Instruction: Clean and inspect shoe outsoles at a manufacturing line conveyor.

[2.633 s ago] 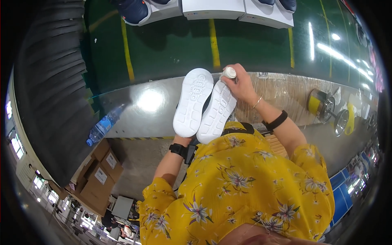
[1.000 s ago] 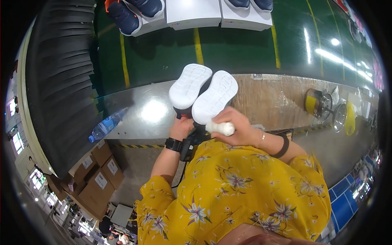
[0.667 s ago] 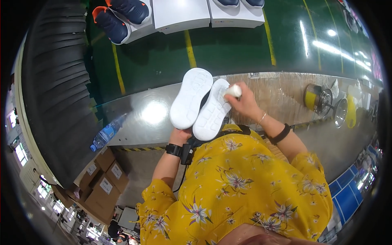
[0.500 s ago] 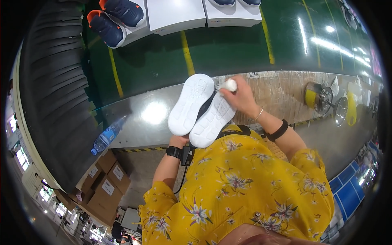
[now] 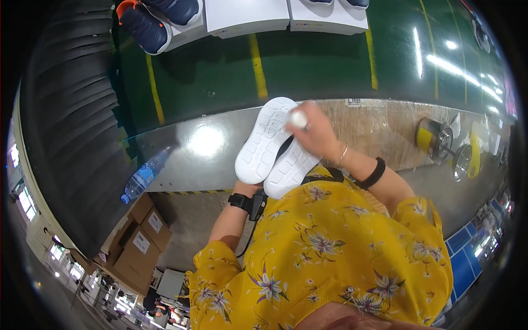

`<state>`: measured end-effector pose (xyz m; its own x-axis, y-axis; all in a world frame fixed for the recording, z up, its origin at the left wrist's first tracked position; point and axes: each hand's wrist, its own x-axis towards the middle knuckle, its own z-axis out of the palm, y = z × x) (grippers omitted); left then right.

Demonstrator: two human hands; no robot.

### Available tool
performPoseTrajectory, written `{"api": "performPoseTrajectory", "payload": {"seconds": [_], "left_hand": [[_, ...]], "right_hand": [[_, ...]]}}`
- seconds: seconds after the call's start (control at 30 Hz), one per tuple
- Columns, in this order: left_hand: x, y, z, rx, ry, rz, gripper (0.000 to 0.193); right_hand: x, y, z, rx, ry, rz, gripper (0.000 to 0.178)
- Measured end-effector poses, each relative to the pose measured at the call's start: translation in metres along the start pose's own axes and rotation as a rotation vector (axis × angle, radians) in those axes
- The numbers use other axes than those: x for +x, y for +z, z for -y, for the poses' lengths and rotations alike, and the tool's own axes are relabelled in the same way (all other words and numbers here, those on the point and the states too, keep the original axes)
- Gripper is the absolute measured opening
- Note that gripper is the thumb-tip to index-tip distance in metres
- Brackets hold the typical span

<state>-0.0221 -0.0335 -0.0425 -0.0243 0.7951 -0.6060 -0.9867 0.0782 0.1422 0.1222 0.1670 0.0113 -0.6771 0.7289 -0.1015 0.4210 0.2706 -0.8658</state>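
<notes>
1. Nearest: yellow flowered blouse, both forearms reaching up out of it, a black watch on the left wrist and a black band on the right.
2. Left hand mostly hidden beneath a pair of white shoes; seems to carry them from below, but grip cannot be told.
3. Shoes held side by side, soles up, touching along their length, over the near edge of the worktop.
4. Right hand closed around a small white object, pressed against the sole near the toe of the right-side shoe.
5. On the worktop: clear water bottle with blue label lying well to the left; yellow-and-metal tools off to the right.
6. Below left: cardboard boxes on the floor.
7. Farthest: green conveyor belt with yellow lines, carrying white boxes and dark blue shoes.
</notes>
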Motion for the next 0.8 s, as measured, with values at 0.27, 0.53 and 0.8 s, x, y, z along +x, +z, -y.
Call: {"api": "performPoseTrajectory", "payload": {"seconds": [0.27,0.53,0.8], "left_hand": [[0.003,-0.013,0.003,-0.166,-0.111,-0.033,0.046],[0.004,0.012,0.001,0.754,0.093,-0.035,0.047],[0.000,0.016,-0.009,0.071,-0.066,-0.262,0.046]], "right_hand": [[-0.010,0.008,0.017,0.255,-0.026,0.317,0.036],[-0.022,0.019,0.034,0.258,-0.418,0.406,0.037],[0.018,-0.002,-0.046,0.074,0.197,-0.121,0.035]]}}
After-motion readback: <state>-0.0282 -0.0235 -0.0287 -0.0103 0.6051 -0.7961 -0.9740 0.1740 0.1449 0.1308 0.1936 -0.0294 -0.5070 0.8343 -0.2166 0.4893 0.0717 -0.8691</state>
